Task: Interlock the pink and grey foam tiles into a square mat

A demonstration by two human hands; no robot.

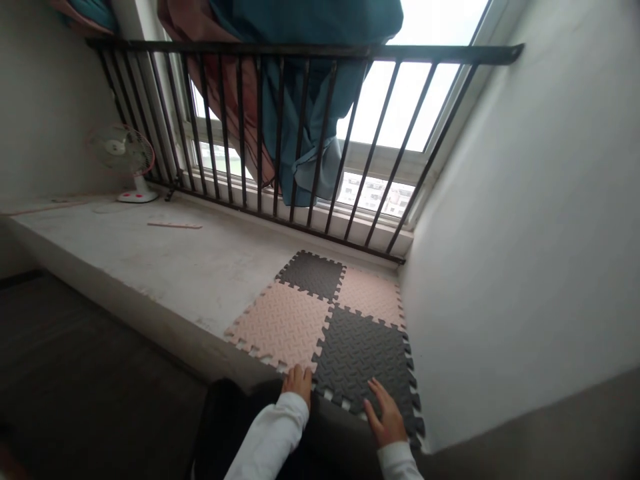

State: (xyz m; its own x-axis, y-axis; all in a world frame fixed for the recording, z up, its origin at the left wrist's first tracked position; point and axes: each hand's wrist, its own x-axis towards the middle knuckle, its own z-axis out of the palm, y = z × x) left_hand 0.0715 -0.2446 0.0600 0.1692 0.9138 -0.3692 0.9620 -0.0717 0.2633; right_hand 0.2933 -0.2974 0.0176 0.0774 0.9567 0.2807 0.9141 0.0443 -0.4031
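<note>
Interlocking foam mat tiles lie joined in a two-by-two checker on the raised ledge. The near pair is a pink foam tile [283,320] on the left and a dark grey foam tile [363,347] on the right. Behind them are another dark grey tile [313,273] and a pink tile [370,295]. My left hand [299,383] rests its fingers on the front edge of the near pink tile, close to the seam. With thumb and fingers apart, my right hand [387,420] lies over the front part of the near dark tile, holding nothing.
A dark metal railing [280,50] runs before the window, with blue and pink curtains [285,127] hanging behind it. On the ledge [200,257] are a small fan [125,157] and a thin wooden strip [175,225]. A white wall [525,233] borders the mat's right side.
</note>
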